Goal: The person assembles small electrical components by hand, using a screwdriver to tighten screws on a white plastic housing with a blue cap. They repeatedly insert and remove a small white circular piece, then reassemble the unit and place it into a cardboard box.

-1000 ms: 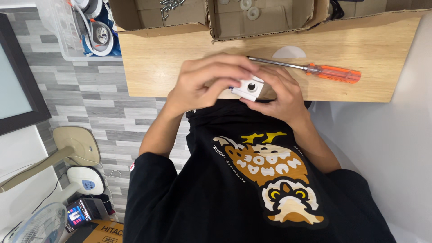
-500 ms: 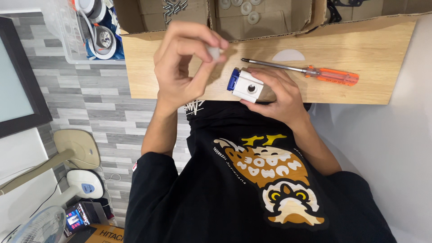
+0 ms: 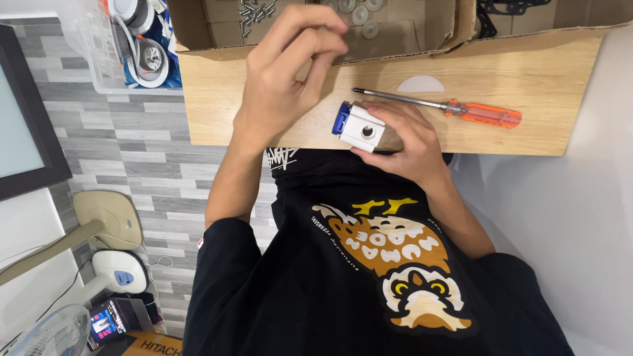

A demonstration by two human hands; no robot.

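Observation:
My right hand grips a small white block with a blue end at the near edge of the wooden table. My left hand is raised over the open cardboard box. Its fingertips are pinched together beside the metal washers and not far from the loose screws. Whether anything sits in that pinch is not visible. A screwdriver with an orange handle lies on the table just beyond my right hand, tip pointing left.
A pale round disc lies on the table behind the screwdriver. A clear plastic bin with tape rolls stands left of the box. On the grey tiled floor at lower left are a fan and small devices.
My left hand has let go of the white block and moved up and away to the cardboard box. My right hand keeps the block, which now shows its blue end.

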